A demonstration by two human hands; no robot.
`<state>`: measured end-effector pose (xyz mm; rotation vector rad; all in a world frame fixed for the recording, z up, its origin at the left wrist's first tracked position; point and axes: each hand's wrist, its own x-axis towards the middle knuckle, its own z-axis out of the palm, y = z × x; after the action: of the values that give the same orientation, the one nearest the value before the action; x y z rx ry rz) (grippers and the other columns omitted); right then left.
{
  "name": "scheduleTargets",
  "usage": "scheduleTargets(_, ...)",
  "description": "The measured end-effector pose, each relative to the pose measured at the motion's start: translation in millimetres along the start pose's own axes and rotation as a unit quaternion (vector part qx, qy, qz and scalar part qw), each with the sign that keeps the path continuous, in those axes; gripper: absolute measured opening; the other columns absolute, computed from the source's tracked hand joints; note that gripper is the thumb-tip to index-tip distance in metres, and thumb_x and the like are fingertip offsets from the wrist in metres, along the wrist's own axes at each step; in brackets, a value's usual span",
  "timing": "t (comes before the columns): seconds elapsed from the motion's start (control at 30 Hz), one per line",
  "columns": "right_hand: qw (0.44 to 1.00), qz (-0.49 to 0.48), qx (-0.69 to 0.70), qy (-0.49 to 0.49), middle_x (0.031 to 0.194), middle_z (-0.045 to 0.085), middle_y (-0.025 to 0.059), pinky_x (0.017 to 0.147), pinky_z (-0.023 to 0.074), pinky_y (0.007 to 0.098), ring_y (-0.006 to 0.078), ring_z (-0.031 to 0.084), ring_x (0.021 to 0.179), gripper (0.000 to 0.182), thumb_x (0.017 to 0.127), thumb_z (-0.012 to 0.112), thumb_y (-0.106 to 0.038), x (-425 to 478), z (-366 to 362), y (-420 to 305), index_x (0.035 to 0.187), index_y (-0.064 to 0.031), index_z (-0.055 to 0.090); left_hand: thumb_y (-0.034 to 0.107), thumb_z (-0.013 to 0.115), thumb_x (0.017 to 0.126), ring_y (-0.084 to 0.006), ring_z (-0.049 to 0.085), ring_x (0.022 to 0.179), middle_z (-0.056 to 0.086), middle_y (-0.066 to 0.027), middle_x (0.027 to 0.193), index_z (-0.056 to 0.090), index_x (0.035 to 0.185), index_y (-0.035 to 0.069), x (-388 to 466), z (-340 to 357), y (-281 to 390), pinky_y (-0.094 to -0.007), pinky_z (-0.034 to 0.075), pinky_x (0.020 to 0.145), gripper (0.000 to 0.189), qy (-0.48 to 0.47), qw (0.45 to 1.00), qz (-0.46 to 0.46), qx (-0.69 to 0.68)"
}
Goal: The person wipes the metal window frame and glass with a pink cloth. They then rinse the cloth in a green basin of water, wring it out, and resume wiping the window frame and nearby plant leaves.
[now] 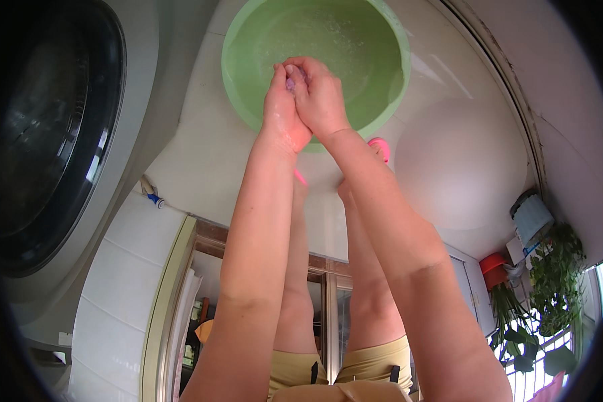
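Observation:
Both hands are pressed together above a round light-green plastic basin (233, 75) that holds water with some bubbles on it. My left hand (280, 113) is wet and cups a small, crumpled light-purple item (291, 83) from the left. Over it from the right folds my right hand (324, 98), its fingers curled against the left palm. Most of the purple item is hidden between the hands, so its material cannot be told.
The dark round door of a front-loading washing machine (45, 130) is at the left. Pink slippers (380, 146) are on the person's feet, close to the basin. Potted plants (558, 281) and a red pot (493, 270) are at the right. A blurred round patch covers part of the floor.

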<state>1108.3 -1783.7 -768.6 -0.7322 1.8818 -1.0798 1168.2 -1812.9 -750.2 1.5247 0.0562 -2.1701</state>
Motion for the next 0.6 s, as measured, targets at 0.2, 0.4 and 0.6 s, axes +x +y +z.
scheduleTargets(0.2,0.993,0.086,-0.083,-0.020,0.073,0.067,0.0163,0.067,0.0522,0.0450,0.0374,0.064,0.069,0.031,0.093,0.053,-0.030,17.1,0.4,-3.8,0.084,-0.0059,0.070,0.045,0.028,0.103,-0.0184,0.052,0.116,0.053,-0.0040,0.125,0.051,0.122,0.012,-6.2,11.6,2.0,-0.0362,0.043,0.098,0.044,0.041,0.999,-0.018,0.029)
scheduleTargets(0.4,0.993,0.110,-0.041,0.007,0.066,0.064,0.0165,0.062,0.0493,0.0393,0.0298,0.061,0.058,0.042,0.096,0.050,-0.034,-1.3,-10.4,-10.6,0.081,0.0009,0.066,0.045,0.036,0.100,-0.0210,0.052,0.116,0.054,-0.0057,0.126,0.051,0.125,0.010,-32.9,24.4,-5.2,-0.0375,0.043,0.099,0.045,0.068,0.997,-0.016,0.029)
scheduleTargets(0.6,0.997,-0.028,-0.046,-0.063,0.099,0.066,0.0181,0.095,0.0374,0.0502,0.0375,0.052,0.112,0.032,0.095,0.047,-0.028,-56.6,-48.8,-80.8,0.111,-0.0025,0.058,0.054,0.044,0.093,-0.0290,0.048,0.124,0.051,-0.0111,0.134,0.051,0.126,0.006,-95.1,27.6,14.9,-0.0448,0.037,0.107,0.059,-0.054,0.992,-0.084,-0.073)
